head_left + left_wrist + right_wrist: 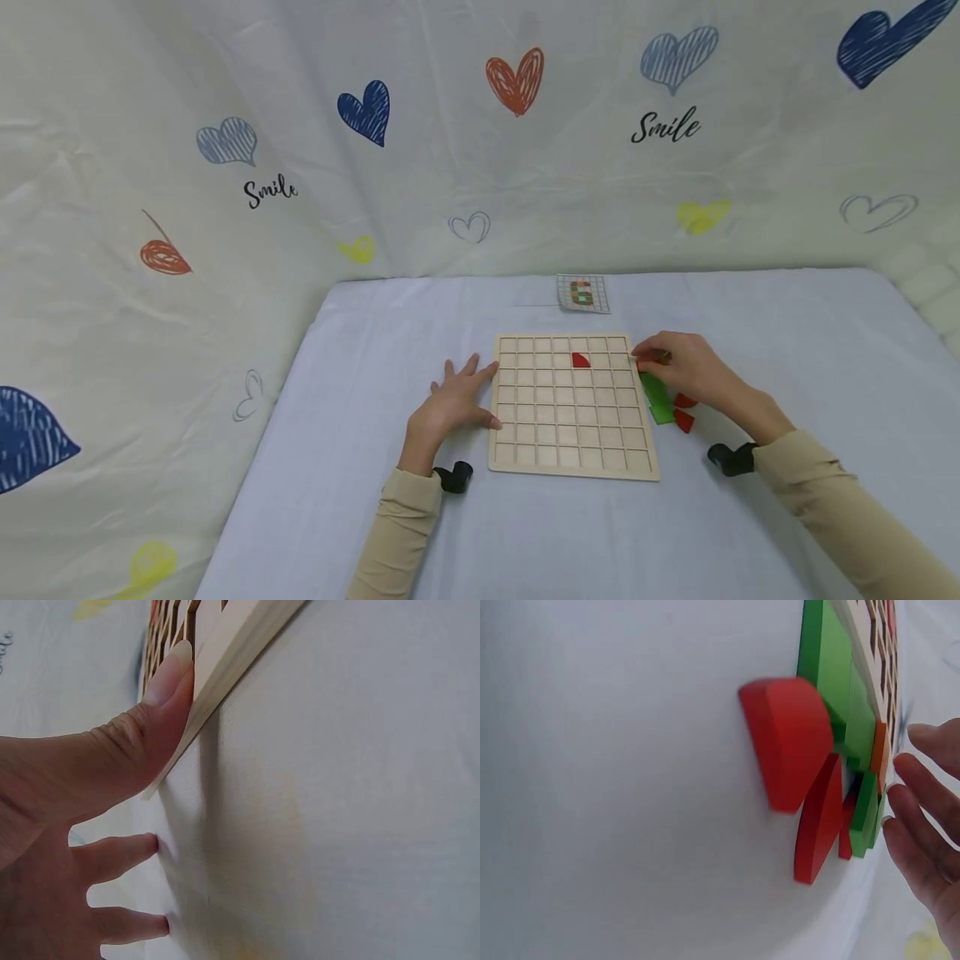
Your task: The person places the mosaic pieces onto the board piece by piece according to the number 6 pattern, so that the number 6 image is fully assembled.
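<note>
One grid board, two hands, loose pieces at right

Saw one wooden grid board [530,414] flat on the worktop [555,542]. Counted one red quarter-round piece [580,361] on it, second row from the far edge. Found the left hand [452,404] at the left edge with thumb on the rim, fingers spread, grip loose. Found the right hand [693,367] just beside the right edge, near the loose pieces, with fingers slightly bent; saw nothing between thumb and fingertips. Counted three red pieces [791,742], at least three green pieces [832,660], one orange piece [880,754]. Noted one printed card [582,293] beyond the board.
</note>
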A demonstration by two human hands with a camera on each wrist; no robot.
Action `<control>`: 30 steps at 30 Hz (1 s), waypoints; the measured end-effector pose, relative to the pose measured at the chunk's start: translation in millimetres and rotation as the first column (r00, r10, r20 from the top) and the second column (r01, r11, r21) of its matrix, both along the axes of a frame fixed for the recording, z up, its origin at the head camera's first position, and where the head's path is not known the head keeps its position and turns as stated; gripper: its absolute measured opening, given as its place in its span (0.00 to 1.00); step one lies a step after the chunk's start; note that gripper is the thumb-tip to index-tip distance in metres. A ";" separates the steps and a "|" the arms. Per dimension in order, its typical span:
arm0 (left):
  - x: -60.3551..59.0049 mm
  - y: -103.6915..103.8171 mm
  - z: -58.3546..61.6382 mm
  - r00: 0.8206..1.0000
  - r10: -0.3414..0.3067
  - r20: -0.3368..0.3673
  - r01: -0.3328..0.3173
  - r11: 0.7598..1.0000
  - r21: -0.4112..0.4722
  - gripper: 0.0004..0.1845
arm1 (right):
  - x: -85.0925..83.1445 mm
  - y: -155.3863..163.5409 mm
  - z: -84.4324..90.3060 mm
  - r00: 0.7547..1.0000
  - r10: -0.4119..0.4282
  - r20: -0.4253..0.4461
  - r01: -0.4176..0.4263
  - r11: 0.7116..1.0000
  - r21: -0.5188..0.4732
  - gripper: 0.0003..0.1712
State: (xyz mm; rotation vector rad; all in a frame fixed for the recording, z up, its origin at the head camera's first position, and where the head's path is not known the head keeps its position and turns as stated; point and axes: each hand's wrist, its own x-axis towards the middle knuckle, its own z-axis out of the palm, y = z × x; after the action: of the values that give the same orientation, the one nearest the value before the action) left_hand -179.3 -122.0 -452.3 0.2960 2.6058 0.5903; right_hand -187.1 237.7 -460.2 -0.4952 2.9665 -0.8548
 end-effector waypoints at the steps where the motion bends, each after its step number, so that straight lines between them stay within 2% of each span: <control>1: 0.0 -0.1 0.0 1.000 -0.001 -0.002 0.001 1.000 0.001 0.53 | 0.4 1.2 -0.1 1.000 -0.006 0.003 0.006 1.000 0.003 0.12; 8: 0.4 -1.9 0.3 1.000 -0.005 -0.010 0.005 1.000 0.022 0.53 | 1.5 8.8 -0.2 0.999 -0.050 0.021 0.049 0.998 0.036 0.12; 17: -0.3 -1.9 -0.7 1.000 -0.002 -0.012 0.002 0.999 0.038 0.53 | 1.2 14.3 -1.6 0.998 -0.063 0.028 0.061 0.997 0.044 0.12; 30: -0.3 -0.9 -0.6 1.000 -0.001 -0.012 0.001 0.999 0.034 0.53 | 0.2 20.5 -5.5 0.998 -0.056 -0.032 0.058 0.997 0.053 0.12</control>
State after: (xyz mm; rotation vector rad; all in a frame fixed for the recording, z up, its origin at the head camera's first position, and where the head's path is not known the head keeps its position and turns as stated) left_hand -179.7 -122.9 -452.8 0.3122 2.6092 0.6343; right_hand -186.9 258.2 -465.7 -0.4280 3.0360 -0.7765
